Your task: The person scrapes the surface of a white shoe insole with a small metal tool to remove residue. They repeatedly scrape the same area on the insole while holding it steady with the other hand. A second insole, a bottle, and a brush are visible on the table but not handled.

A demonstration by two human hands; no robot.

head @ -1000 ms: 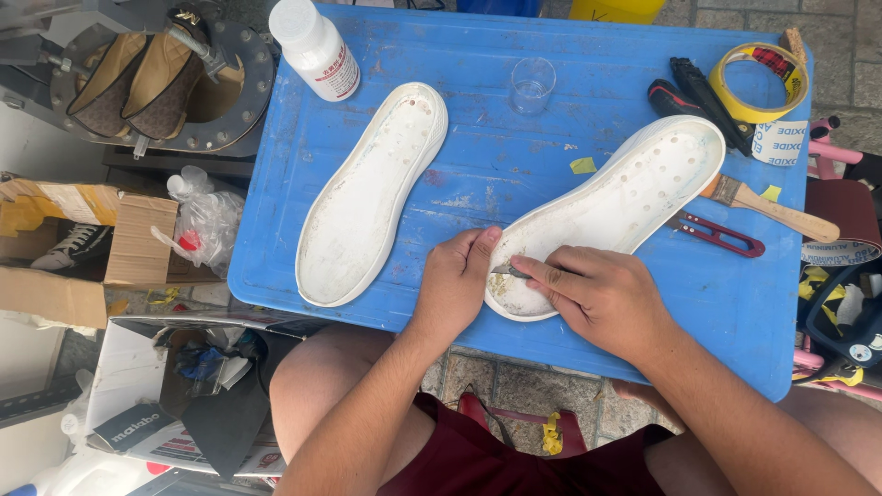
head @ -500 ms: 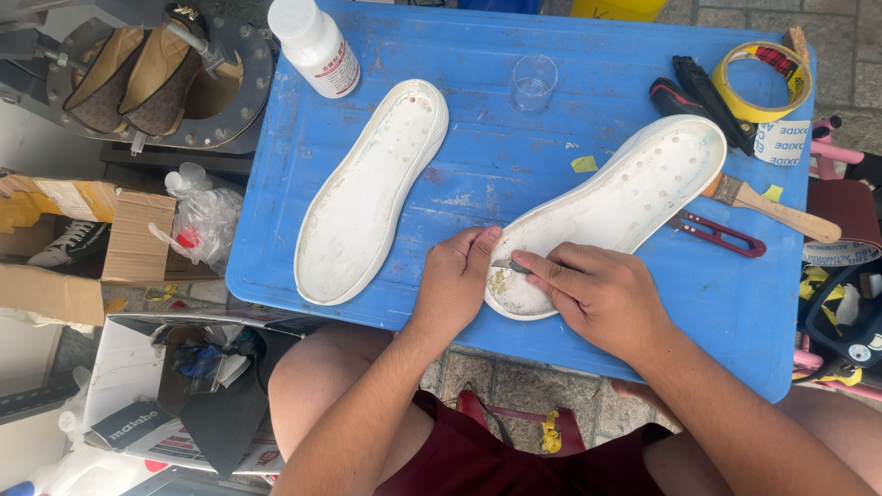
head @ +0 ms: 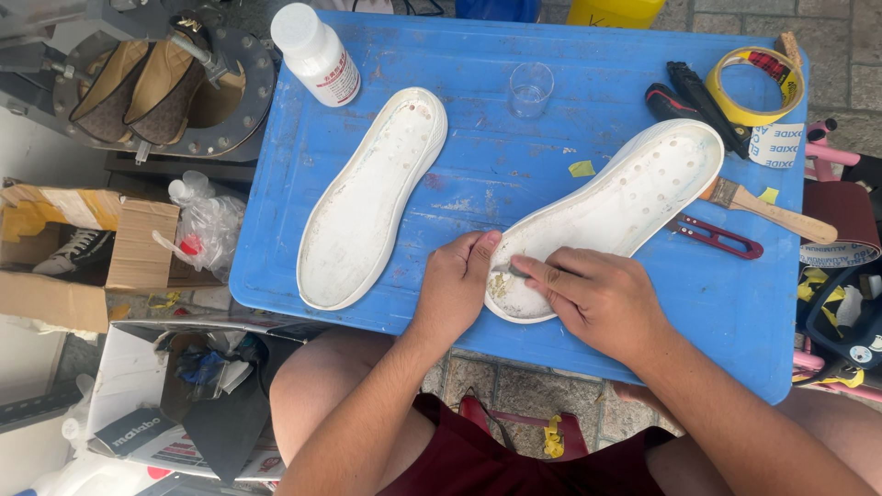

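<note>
Scraping step: left hand (head: 455,285) pins sole (head: 611,216) heel at 6 o'clock; right hand (head: 597,298) pinches small tool (head: 516,270); next needs steady strokes.

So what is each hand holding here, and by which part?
The right hand pinches a small thin tool by its rear end; what kind cannot be told. The left hand steadies the white rubber shoe sole at its heel edge.

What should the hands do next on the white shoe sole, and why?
Probably keep scraping at the heel end. The right hand presses a small tool against the heel of the white sole, where yellowish bits show, while the left hand steadies its edge on the blue table.
</note>
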